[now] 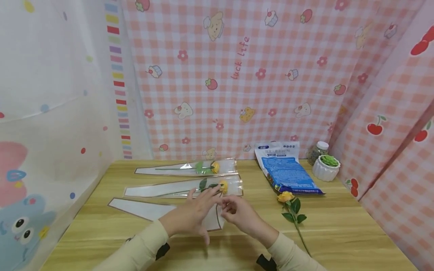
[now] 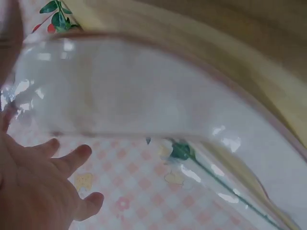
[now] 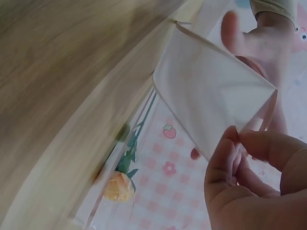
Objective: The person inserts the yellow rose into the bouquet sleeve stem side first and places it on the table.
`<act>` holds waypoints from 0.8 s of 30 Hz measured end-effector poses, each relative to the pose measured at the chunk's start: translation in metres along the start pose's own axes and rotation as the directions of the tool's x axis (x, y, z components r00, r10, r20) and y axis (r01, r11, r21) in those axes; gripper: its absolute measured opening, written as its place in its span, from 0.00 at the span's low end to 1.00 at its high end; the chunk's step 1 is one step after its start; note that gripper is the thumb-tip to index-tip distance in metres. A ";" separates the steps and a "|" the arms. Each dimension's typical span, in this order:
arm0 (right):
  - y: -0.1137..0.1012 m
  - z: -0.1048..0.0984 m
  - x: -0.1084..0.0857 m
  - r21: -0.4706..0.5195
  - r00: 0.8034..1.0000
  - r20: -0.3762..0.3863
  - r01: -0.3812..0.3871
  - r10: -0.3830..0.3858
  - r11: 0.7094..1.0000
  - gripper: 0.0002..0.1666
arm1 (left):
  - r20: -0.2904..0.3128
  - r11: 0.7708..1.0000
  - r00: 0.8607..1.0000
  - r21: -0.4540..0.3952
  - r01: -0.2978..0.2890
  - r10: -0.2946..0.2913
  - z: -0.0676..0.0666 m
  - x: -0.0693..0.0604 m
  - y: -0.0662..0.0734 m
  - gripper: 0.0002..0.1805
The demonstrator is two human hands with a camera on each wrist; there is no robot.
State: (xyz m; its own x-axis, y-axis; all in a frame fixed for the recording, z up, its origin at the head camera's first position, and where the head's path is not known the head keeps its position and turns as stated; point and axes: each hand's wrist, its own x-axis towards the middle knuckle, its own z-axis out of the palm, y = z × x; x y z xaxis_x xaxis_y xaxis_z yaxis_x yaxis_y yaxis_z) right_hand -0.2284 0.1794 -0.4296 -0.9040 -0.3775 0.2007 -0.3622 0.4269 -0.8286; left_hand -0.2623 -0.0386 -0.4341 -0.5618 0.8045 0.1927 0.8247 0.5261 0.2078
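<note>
A flat, tapered clear flower sleeve (image 1: 144, 209) with a brown border lies at a slant on the table, its wide end lifted toward the hands. My right hand (image 1: 245, 219) pinches the edge of that wide end between thumb and fingertips, plainest in the right wrist view, where the sleeve (image 3: 206, 86) bows up. Over the sleeve hovers my left hand (image 1: 193, 213), fingers spread; whether it touches the film cannot be told. A loose yellow rose (image 1: 286, 196) with green leaves and a long stem lies right of the right hand.
Behind, two similar sleeves, a middle one (image 1: 142, 191) and a back one (image 1: 173, 168), each hold a yellow rose. At the back right stand a blue and white packet (image 1: 288, 171), a lidded jar (image 1: 317, 152) and a succulent in a white pot (image 1: 326, 169). Patterned cloth surrounds the table.
</note>
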 end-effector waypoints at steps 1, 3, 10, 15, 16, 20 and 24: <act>0.000 0.000 0.000 0.006 1.000 -0.005 -0.002 0.002 1.000 0.21 | -0.005 1.000 1.000 -0.006 -0.010 0.010 0.002 0.000 0.000 0.64; -0.001 0.000 -0.001 0.031 1.000 -0.011 0.005 -0.004 1.000 0.21 | -0.025 0.999 0.999 -0.006 -0.037 0.037 0.004 0.000 -0.001 0.59; -0.001 0.003 -0.002 0.175 1.000 -0.011 -0.025 0.027 0.984 0.19 | -0.056 0.998 0.997 0.010 -0.060 0.060 0.002 -0.002 -0.005 0.56; 0.000 0.004 -0.002 0.199 1.000 -0.009 -0.026 0.028 0.980 0.19 | -0.052 0.997 0.996 -0.003 -0.072 0.072 -0.003 -0.003 -0.006 0.48; 0.001 0.003 -0.002 0.170 1.000 -0.015 -0.022 0.025 0.985 0.19 | -0.049 0.998 0.996 -0.009 -0.070 0.069 -0.004 -0.002 -0.006 0.46; 0.002 0.001 -0.002 0.125 0.999 -0.018 -0.027 0.030 0.992 0.18 | -0.049 0.998 0.997 -0.024 -0.058 0.057 -0.006 -0.002 -0.005 0.42; 0.002 -0.002 -0.002 0.188 0.998 0.019 -0.058 0.055 0.980 0.19 | -0.060 0.994 0.998 -0.102 -0.035 0.029 -0.002 -0.002 -0.006 0.41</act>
State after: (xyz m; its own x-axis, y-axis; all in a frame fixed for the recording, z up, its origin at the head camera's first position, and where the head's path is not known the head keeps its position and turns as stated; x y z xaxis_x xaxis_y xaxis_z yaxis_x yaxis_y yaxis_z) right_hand -0.2275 0.1828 -0.4306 -0.9183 -0.3685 0.1449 -0.2601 0.2856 -0.9224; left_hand -0.2665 -0.0436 -0.4335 -0.5407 0.8013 0.2560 0.8327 0.4666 0.2981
